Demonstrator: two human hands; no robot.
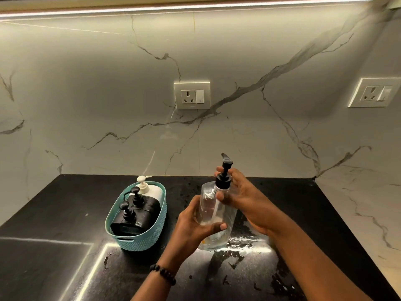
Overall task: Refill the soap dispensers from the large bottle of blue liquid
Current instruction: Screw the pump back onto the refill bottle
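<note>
Left wrist: a band of dark beads (163,274) circles it, nearest the camera.
Counter: a black stone countertop (54,205), wet and glinting at the near centre, with water streaks running toward the right edge.
Left hand: the left hand (193,224) curls round the lower body of the clear dispenser (213,216); its thumb lies across the front and the fingers wrap behind.
Clear dispenser: a transparent bottle held tilted, its base low near the counter and its top leaning away to the right. Whether the base touches the stone cannot be told. A pale dip tube shows through the wall. No blue liquid is seen inside.
Right hand: the right hand (243,198) closes round the bottle's neck at the black pump collar (223,181), thumb in front on the shoulder, fingers behind the collar.
Pump head: the black nozzle (226,158) stands above the hand and points up and to the left.
Basket: a teal woven-pattern basket (141,240) sits just left of the left hand on the counter.
Basket contents: 2 black pump dispensers (130,216), 1 behind the other, and 1 white pump dispenser (152,190) at the far end.
Wall: white marble with grey veins; 1 socket plate (192,95) at centre, 1 more socket plate (374,92) at far right.
Lighting: an LED strip (195,6) runs along the top.
</note>
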